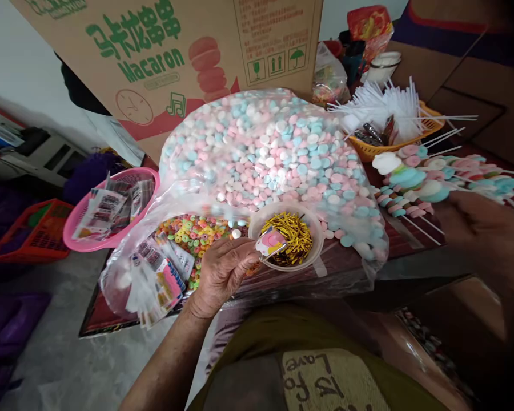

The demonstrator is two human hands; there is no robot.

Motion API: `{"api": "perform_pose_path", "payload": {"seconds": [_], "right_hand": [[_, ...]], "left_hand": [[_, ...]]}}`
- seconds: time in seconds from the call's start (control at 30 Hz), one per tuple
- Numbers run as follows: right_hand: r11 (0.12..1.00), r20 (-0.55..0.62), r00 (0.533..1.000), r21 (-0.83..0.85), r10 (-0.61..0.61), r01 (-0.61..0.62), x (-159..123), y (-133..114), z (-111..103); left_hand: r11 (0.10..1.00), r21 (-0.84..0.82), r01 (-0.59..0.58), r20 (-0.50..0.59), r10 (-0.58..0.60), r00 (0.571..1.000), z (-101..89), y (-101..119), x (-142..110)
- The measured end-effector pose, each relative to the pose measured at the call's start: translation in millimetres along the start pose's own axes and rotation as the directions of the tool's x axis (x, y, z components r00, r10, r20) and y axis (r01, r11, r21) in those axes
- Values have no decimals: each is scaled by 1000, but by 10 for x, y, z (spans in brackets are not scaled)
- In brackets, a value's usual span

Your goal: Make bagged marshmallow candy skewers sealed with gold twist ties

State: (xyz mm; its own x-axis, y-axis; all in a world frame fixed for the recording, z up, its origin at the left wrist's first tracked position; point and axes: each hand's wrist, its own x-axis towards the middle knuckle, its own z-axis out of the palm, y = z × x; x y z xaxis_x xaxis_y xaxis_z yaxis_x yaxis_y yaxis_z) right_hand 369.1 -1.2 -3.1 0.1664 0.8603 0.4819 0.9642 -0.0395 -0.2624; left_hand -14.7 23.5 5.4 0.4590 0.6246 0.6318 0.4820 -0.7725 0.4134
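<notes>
My left hand (pixel 226 273) is closed in a pinch on a small printed bag (pixel 270 242) with pink, yellow and white on it. The bag is over the near left part of a clear plastic bowl (pixel 319 242) of gold twist ties (pixel 297 237). At the far right, my right hand (pixel 482 240) is smeared by motion and its fingers cannot be made out. It is beside a candy skewer (pixel 417 178) with white, blue and pink pieces. Whether the hand grips that skewer is unclear. More candy skewers (pixel 480 168) lie behind it.
A large clear bag of pastel candies (pixel 274 142) covers the table's middle. Ring candies (pixel 188 231) and printed bags (pixel 158 279) lie left. A pink basket (pixel 75 237), an orange basket of white sticks (pixel 370 151) and a macaron carton (pixel 223 34) stand around. An open box (pixel 458 337) is below right.
</notes>
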Motion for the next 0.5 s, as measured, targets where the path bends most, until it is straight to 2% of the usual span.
{"api": "perform_pose_path", "payload": {"seconds": [0.03, 0.07, 0.13, 0.2, 0.27, 0.33, 0.47, 0.5], "right_hand": [[991, -44, 993, 66, -112, 115, 2, -120, -110], [960, -65, 966, 108, -251, 257, 3, -253, -209], [854, -78, 861, 105, -503, 509, 6, -510, -346], [745, -91, 744, 24, -662, 667, 21, -692, -400], [673, -88, 669, -31, -738, 739, 44, -771, -401], [639, -61, 637, -35, -769, 768, 71, -780, -386], [570, 20, 570, 22, -821, 821, 115, -805, -372], [610, 41, 608, 66, -793, 790, 122, -831, -369]], "left_hand": [[1000, 22, -20, 7, 20, 1000, -16, -4, 15], [999, 40, -36, 12, 35, 999, -27, -7, 29], [996, 65, -57, 16, 56, 998, -38, -4, 49], [994, 85, -62, 10, 62, 998, -50, 4, 53], [994, 101, -44, 0, 44, 999, -69, 9, 41], [991, 122, -51, 0, 52, 999, -93, 2, 23], [969, 181, -171, 63, 162, 985, -117, -20, 18], [965, 183, -186, 90, 172, 981, -112, -18, 26]]}}
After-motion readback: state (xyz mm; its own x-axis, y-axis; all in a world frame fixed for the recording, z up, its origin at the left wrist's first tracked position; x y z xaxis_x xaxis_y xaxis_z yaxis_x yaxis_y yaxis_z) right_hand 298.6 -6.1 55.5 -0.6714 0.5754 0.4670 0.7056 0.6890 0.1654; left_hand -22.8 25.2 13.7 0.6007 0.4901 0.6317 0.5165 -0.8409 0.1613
